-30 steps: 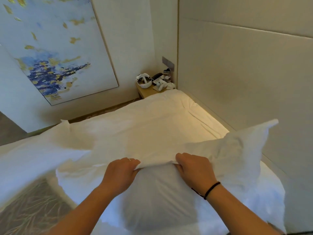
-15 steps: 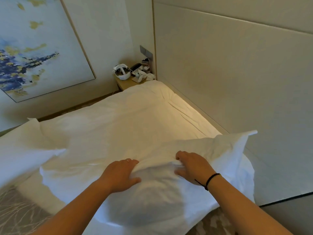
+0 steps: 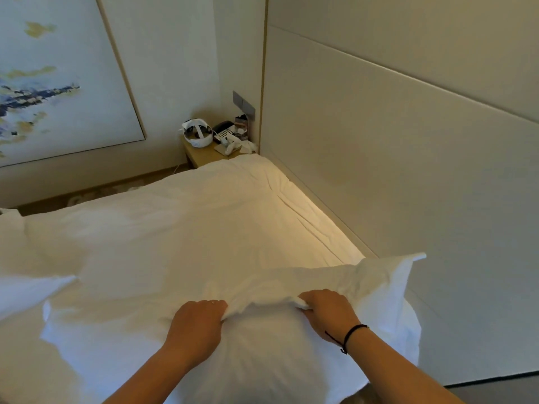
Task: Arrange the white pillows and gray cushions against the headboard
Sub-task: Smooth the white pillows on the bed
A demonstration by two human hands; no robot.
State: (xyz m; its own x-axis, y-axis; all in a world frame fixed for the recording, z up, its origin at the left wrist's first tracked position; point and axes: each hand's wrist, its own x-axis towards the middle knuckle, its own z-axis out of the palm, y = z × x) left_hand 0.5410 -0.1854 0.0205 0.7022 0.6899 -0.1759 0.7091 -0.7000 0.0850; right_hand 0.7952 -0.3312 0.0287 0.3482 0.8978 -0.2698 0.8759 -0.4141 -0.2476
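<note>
Gripping bunched fabric at the top of a white pillow, the left hand and right hand sit apart, both clenched on it. The pillow lies at the near end of the bed, its right corner touching the headboard. Beyond, a nightstand holds a white headset beneath a painting.

Warm yellowish light is glowing along the seam where the rumpled white bedsheet meets the padded cream headboard panel; wide-angle distortion is bending edges, and detail is looking soft.
</note>
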